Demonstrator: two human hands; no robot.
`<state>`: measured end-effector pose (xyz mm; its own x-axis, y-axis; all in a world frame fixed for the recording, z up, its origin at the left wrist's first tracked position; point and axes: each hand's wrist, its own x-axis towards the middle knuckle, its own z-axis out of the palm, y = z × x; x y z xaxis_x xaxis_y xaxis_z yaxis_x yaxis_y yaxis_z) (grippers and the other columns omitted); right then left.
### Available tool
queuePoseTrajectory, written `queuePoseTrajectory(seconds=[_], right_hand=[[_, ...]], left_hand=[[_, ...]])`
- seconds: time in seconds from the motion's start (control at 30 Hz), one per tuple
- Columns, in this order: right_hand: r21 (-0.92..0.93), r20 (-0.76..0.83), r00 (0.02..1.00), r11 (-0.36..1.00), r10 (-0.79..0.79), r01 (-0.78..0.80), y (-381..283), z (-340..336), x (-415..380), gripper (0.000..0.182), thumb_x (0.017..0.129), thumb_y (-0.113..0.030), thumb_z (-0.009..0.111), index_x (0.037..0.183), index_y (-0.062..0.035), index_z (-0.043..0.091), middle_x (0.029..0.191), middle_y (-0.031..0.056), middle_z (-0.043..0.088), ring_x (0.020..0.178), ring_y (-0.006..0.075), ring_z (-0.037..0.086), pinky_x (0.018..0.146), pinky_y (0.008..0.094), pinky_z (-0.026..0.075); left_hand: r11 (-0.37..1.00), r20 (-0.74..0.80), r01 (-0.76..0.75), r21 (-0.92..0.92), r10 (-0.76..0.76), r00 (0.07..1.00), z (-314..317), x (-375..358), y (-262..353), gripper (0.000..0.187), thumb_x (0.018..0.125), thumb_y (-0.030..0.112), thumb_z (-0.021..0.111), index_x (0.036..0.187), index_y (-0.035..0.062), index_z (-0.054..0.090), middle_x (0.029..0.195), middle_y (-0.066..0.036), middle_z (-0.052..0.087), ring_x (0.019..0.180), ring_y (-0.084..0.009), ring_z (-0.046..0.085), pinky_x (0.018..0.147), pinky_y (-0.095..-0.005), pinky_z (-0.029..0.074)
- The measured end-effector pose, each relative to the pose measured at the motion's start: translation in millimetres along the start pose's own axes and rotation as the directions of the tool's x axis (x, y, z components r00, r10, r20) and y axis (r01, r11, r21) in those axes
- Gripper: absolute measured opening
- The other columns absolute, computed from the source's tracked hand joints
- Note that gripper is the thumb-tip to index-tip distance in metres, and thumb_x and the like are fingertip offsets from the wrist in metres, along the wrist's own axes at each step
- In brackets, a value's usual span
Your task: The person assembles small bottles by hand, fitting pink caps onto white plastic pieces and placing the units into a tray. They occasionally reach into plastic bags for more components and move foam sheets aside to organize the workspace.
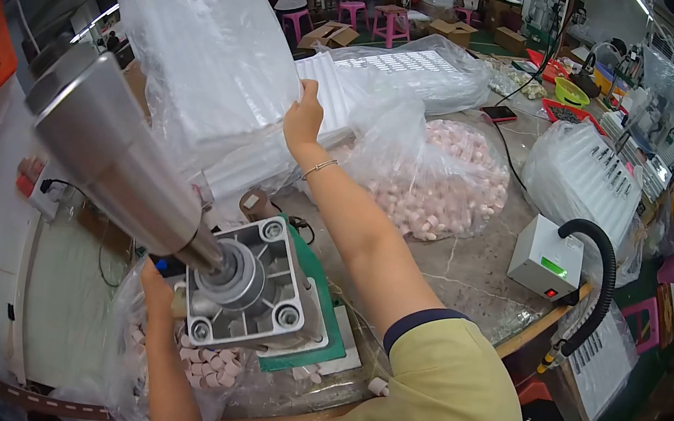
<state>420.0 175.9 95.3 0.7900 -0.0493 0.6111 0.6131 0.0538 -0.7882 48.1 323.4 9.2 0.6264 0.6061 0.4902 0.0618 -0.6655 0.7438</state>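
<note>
My right hand (305, 116) reaches forward over the table, fingers closed on the edge of a clear plastic bag (212, 55). The bag stands raised, and white material shows through it. My left hand (157, 289) is low beside the metal press (129, 155); its fingers are mostly hidden behind the press, so what they touch cannot be seen. A bag of small pale pink cylindrical pieces (444, 182) lies to the right of my right forearm. More pink pieces (212, 365) lie in plastic below the press, near my left forearm.
A white control box (547, 257) with a black flexible hose (604, 274) stands at the right table edge. Bagged white trays (588, 173) lie beyond it. A phone (499, 113) and a red tray (573, 114) are farther back. Other people sit in the background.
</note>
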Motion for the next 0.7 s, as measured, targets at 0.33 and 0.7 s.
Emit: queuePoseTrajectory(seconds=[0.33, 0.7], right_hand=[[-0.715, 0.452, 0.865, 0.668, 0.218, 0.206, 51.5, -82.2, 36.5, 0.117, 0.057, -0.053, 0.079, 0.146, -0.0156, 0.013, 0.150, 0.0219, 0.012, 0.137, 0.0467, 0.002, 0.106, 0.0634, 0.014], [-0.785, 0.487, 0.736, 0.606, 0.471, 0.132, 15.0, -306.5, -56.6, 0.035, 0.076, -0.038, 0.063, 0.081, -0.0033, 0.069, 0.079, 0.0203, 0.065, 0.076, 0.0362, 0.063, 0.069, 0.0417, 0.050]], left_hand=[[0.181, 0.453, -0.616, 0.766, 0.528, 0.718, -32.0, -93.4, 3.4, 0.030, 0.079, 0.011, 0.065, 0.106, 0.0000, 0.058, 0.086, -0.006, 0.062, 0.074, -0.0145, 0.060, 0.057, -0.0287, 0.050], [0.961, 0.867, 0.166, -0.222, 0.117, 0.484, 35.2, -160.7, 222.0, 0.043, 0.074, 0.008, 0.071, 0.115, 0.0078, 0.061, 0.085, -0.005, 0.065, 0.078, -0.0157, 0.063, 0.069, -0.0264, 0.047]])
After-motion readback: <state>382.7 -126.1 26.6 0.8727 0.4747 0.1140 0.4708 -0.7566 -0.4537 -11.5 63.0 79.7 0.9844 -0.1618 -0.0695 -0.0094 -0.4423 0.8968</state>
